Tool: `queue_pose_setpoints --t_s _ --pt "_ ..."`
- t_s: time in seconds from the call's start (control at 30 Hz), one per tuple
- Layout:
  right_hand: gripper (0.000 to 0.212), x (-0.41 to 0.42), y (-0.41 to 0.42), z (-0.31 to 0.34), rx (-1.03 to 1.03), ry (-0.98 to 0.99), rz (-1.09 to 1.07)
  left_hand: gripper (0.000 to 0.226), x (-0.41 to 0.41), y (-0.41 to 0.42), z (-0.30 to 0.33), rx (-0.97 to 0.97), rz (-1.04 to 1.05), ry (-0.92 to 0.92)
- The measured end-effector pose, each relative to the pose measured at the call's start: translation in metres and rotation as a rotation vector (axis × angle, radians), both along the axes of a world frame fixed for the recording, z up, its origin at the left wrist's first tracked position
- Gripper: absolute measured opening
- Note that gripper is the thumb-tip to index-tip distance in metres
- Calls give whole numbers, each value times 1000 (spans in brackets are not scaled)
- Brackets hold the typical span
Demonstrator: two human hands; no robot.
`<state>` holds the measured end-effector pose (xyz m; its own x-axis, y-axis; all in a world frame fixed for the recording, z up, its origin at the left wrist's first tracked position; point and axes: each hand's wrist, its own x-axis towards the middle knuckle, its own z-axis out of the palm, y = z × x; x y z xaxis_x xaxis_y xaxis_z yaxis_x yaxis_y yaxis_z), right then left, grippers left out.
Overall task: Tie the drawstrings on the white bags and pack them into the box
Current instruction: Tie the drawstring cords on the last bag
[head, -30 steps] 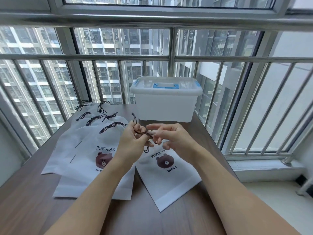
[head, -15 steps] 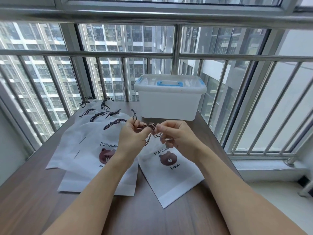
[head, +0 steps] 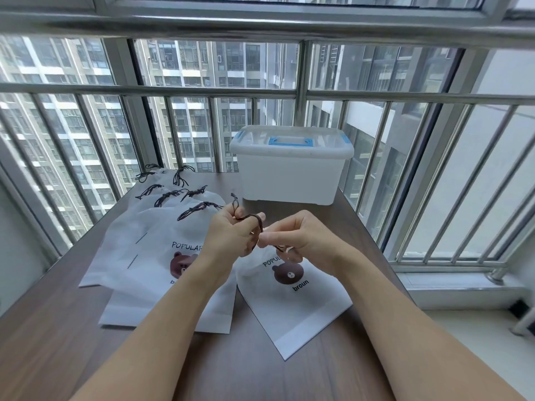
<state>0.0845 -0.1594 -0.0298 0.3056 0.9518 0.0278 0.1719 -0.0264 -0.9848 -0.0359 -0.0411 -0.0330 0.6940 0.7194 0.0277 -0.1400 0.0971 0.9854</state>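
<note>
Left hand [head: 231,233] and right hand [head: 301,241] fingers pinch the dark drawstring [head: 252,219] above the white bag [head: 292,302] on the tabletop [head: 260,371].

A brown wood-grain table [head: 289,377] stands against a barred window. At its far edge sits a white plastic box [head: 291,175] with its lid on, blue handle and clips on top. To the left, a stack of white bags [head: 150,256] lies fanned flat, overlapping, their dark drawstrings [head: 199,209] bunched at the far ends; the top one shows a brown bear print. Just right of the stack lies a single bag [head: 292,311], tilted, bear print up, its near corner pointing toward the table's front; its left edge touches or overlaps the stack.
</note>
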Motion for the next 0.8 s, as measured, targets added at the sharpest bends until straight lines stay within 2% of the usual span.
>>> queue_pose_setpoints --t_s 0.13,0.3,0.47,0.63,0.8 --pt "13 -3 7 -6 56 -168 -165 39 -2 0 1 -15 3 0" --pt "21 0 13 -14 199 -191 -318 37 -3 -4 2 8 -33 -37" --pt "37 2 15 -15 255 -35 -401 36 -4 -5 1 43 -111 -80" --pt "15 5 15 -9 274 62 -354 35 -3 -3 0 76 -122 -67" --pt "24 4 12 -7 268 152 -372 23 -1 -4 0 62 -119 -92"
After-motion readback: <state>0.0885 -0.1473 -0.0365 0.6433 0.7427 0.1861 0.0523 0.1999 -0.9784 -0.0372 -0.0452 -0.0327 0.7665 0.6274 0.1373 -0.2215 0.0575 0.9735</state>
